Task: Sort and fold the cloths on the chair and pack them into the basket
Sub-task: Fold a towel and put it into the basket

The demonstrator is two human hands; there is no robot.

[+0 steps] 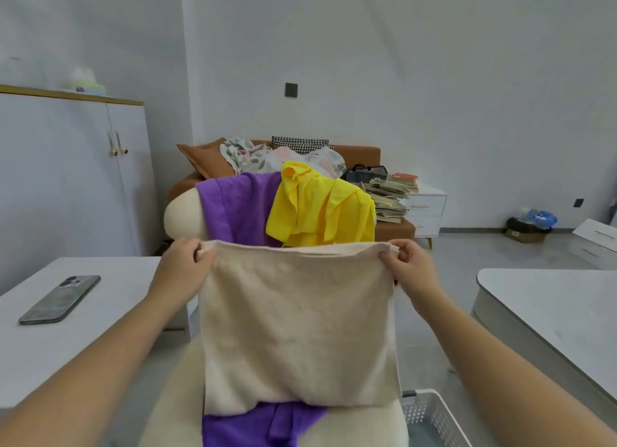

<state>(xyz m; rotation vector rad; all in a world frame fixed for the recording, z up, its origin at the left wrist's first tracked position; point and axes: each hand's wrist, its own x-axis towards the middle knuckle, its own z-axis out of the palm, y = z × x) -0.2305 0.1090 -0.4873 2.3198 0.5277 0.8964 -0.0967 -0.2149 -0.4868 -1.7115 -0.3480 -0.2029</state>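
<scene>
Folding step underway: left hand [187,263] and right hand [405,263] each pinch a top corner of the beige cloth [297,326], hanging over the chair [182,213]. Next it probably needs halving, then into the basket [430,416].

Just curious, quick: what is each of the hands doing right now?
Left hand: pinches the beige cloth's top left corner.
Right hand: pinches its top right corner.
</scene>
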